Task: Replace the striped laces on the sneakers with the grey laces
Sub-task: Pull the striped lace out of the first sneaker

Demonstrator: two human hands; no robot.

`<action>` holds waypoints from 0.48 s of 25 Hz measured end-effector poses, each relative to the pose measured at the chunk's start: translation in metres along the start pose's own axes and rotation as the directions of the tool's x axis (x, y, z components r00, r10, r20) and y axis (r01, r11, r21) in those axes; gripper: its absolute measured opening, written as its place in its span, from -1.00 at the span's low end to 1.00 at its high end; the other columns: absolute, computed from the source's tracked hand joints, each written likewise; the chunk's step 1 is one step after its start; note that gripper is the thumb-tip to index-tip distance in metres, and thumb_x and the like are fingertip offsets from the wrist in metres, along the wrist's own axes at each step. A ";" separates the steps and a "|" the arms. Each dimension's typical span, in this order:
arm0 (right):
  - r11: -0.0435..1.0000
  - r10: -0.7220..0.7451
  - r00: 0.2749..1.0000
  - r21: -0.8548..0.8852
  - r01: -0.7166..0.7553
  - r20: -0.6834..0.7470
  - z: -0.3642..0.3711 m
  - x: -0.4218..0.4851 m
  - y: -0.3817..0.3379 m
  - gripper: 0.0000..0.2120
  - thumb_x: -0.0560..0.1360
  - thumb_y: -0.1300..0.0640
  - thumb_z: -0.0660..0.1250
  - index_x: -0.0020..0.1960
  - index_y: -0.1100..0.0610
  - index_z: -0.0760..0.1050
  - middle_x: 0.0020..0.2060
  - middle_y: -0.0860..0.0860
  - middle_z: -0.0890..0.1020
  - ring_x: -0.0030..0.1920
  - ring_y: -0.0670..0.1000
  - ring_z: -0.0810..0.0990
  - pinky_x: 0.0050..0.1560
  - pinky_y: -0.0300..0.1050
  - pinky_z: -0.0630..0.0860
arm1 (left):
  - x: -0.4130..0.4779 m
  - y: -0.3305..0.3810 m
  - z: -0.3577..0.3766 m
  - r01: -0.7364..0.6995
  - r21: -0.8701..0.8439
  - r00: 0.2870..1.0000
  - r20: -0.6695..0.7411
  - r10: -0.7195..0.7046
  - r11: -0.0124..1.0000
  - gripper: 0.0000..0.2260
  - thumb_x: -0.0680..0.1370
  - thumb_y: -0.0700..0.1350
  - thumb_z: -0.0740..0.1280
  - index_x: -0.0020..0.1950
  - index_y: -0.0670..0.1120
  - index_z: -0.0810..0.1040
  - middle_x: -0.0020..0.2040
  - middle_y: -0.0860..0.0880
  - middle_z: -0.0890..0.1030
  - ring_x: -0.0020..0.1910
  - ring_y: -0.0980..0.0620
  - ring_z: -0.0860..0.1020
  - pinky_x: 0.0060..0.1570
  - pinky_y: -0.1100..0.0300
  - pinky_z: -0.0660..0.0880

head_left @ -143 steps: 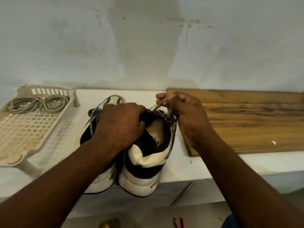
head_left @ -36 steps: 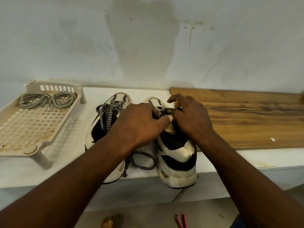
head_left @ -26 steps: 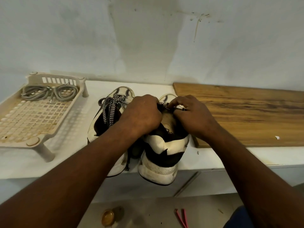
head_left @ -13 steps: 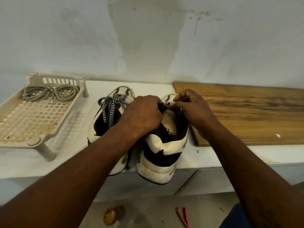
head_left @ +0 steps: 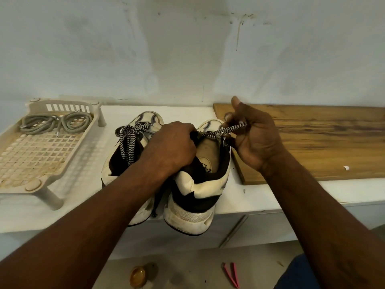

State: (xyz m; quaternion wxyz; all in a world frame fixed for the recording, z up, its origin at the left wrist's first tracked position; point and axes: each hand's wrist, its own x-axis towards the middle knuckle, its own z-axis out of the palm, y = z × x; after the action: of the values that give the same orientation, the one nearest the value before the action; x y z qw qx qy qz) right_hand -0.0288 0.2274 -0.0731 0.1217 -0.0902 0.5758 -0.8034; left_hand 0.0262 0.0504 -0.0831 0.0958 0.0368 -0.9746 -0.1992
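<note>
Two white-and-black sneakers stand heel-first on the white shelf. My left hand grips the tongue area of the right sneaker, whose heel hangs over the shelf edge. A black-and-white striped lace runs taut from that shoe up to my right hand, which pinches it. The left sneaker keeps its striped lace, loosely bunched over the tongue. Grey laces lie coiled at the far end of a beige plastic rack.
The beige lattice rack stands on legs at the shelf's left. A wooden board lies to the right, a small white scrap on it. On the floor below are a pink tool and a small amber object. A wall is close behind.
My right hand has lifted up and to the right, drawing a length of striped lace out of the right sneaker. My left hand stays clamped on the shoe.
</note>
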 end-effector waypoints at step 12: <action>0.686 -0.136 0.985 -0.707 0.174 0.110 0.007 0.003 0.007 -0.84 0.58 0.06 0.45 -0.16 0.08 0.67 -0.06 -0.04 0.69 -0.06 -0.07 0.65 -0.05 -0.15 0.51 | 0.000 -0.002 0.002 -0.018 0.000 1.000 -0.014 0.018 1.000 -0.67 0.62 -0.16 0.21 0.34 0.01 0.58 0.23 -0.08 0.64 0.20 -0.12 0.57 0.12 0.01 0.51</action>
State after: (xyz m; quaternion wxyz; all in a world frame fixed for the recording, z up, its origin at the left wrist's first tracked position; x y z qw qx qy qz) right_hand -0.0291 0.2177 -0.0773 0.0229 -0.1981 0.8290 -0.5225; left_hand 0.0264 0.0493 -0.0858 0.1045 0.0295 -0.9742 -0.1981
